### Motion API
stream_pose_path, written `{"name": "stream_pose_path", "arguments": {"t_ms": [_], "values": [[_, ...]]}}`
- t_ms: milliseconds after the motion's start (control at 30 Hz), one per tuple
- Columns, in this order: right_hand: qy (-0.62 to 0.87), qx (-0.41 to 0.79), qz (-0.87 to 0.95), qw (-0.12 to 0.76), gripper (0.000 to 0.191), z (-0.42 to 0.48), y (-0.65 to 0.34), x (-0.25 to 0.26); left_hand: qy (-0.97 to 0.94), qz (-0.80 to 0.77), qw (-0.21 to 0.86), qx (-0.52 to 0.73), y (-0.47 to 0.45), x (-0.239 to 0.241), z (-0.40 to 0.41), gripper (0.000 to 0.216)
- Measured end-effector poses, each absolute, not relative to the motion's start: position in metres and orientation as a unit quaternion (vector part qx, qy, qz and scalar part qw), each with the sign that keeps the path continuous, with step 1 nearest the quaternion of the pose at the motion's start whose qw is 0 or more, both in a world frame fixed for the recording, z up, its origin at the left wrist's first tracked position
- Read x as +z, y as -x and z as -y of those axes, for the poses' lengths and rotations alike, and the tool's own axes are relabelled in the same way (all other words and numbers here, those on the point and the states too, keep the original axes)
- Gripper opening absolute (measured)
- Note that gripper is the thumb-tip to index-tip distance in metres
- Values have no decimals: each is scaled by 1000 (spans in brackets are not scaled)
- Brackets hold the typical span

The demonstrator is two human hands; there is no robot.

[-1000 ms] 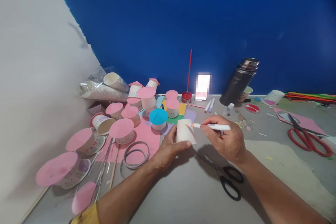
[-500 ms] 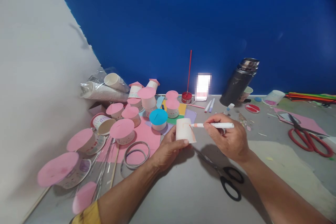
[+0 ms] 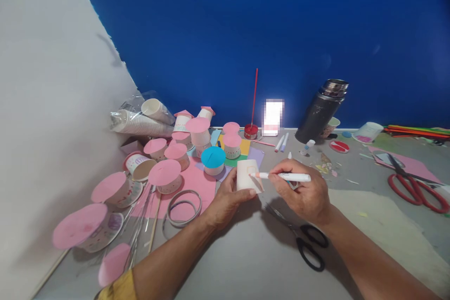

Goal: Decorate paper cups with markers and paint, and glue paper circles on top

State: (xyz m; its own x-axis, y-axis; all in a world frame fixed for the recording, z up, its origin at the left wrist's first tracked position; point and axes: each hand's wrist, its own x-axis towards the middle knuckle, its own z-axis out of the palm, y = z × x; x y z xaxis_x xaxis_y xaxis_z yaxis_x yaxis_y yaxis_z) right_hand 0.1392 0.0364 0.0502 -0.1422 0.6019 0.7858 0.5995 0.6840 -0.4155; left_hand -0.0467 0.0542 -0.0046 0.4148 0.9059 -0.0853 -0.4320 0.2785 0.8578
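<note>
My left hand (image 3: 228, 199) is closed around a white paper cup (image 3: 245, 176), thumb along its lower edge. Faint orange lines are drawn on the cup's side. In my right hand (image 3: 302, 192) is a white marker (image 3: 293, 177) with an orange tip end, and that tip meets the cup's side. Black-handled scissors (image 3: 309, 243) lie on the table below my right hand. Just left of the cup stands a short cup with a blue paper disc (image 3: 213, 156) on top.
Several cups with pink paper tops (image 3: 164, 172) crowd the left. A dark flask (image 3: 319, 110) leans at the back, near two markers (image 3: 281, 142). Red-handled scissors (image 3: 418, 190) lie right. A roll of grey wire (image 3: 183, 208) rests by my left forearm.
The marker tip has moved left and slightly down across the cup's side, my right hand shifting with it. My left hand still holds the cup in nearly the same place.
</note>
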Motion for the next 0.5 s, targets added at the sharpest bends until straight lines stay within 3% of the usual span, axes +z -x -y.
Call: {"name": "stream_pose_path", "arguments": {"t_ms": [500], "values": [[483,4,696,532,16,-38,-148,51,-391,-272,756,448,48,-6,-54,63]]}}
